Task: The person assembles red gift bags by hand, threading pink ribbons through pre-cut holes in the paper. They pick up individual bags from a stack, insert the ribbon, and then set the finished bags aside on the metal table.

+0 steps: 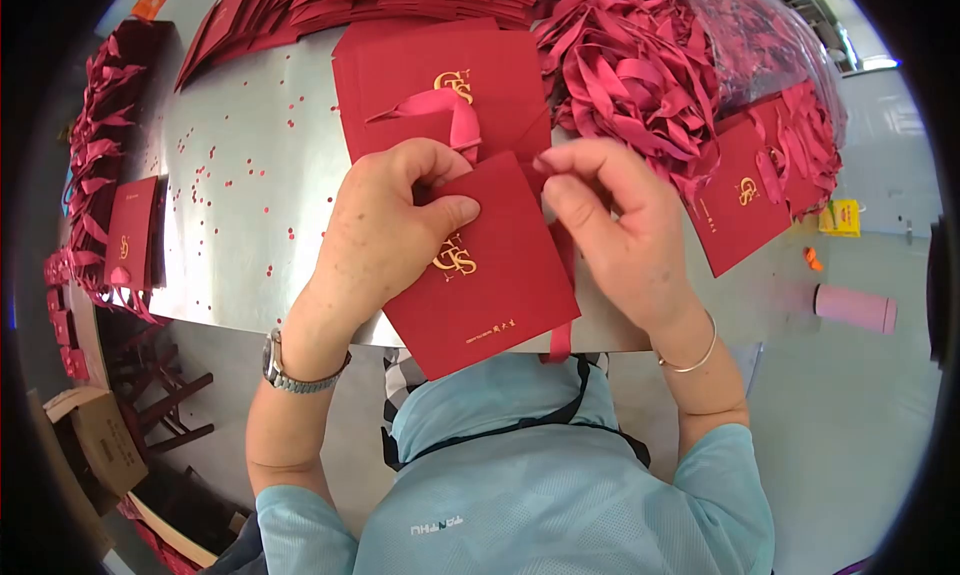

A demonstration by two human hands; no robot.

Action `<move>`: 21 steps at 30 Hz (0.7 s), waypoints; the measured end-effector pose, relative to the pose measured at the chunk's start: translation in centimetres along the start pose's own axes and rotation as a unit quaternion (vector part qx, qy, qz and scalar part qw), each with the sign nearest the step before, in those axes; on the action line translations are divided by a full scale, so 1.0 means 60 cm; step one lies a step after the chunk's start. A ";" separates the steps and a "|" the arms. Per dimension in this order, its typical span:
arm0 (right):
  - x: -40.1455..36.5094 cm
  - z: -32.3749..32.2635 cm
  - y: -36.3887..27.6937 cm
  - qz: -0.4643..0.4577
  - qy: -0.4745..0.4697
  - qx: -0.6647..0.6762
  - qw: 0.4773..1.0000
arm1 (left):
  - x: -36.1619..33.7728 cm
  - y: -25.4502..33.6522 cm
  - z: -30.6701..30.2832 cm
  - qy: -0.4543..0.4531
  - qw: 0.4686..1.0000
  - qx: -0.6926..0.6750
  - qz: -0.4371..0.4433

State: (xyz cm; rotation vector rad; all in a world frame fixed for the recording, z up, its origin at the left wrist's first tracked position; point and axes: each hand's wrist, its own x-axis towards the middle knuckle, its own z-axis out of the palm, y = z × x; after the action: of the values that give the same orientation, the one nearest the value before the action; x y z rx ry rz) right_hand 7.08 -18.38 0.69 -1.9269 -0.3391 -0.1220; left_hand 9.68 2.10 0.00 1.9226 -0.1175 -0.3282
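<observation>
A dark red paper gift bag (505, 275) with gold lettering is tilted in front of me at the table's near edge. My left hand (400, 210) is closed on its upper left side, thumb on the front face. A pink ribbon (463, 125) loops up beside these fingers. At the bag's upper right edge, my right hand (615, 210) has thumb and forefinger nearly together; what is between the tips is too small to make out. Another ribbon length (561, 340) hangs behind the bag's right side. Just beyond lies a stack of similar red bags (400, 60).
A large heap of pink ribbons (640, 75) lies at the back right, near ribboned bags (735, 190). More red bags (390, 0) fan out at the back. Finished-looking bags (132, 235) stand left. Red dots speckle the metal table (235, 265). A pink bottle (855, 309) is at right.
</observation>
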 end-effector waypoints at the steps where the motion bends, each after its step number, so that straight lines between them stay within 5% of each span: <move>1: -0.001 0.004 -0.001 -0.042 -0.015 -0.052 0.998 | 0.000 0.000 -0.001 -0.009 1.000 0.000 0.006; 3: -0.004 0.014 0.004 -0.153 -0.027 -0.175 0.972 | 0.000 -0.003 -0.004 -0.017 1.000 -0.003 0.009; 11: -0.022 0.051 0.014 -0.154 0.008 -0.241 0.958 | -0.007 -0.011 -0.001 -0.034 0.994 0.086 0.065; 21: -0.018 0.061 0.023 -0.192 0.019 -0.323 0.926 | -0.007 -0.011 -0.013 -0.062 0.996 0.055 0.029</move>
State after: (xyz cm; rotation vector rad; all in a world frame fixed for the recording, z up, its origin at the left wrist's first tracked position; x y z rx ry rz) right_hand 6.15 -15.69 -2.17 -2.4783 -0.7169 -0.5914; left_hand 9.43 3.17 -0.28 2.0041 -0.2770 -0.4096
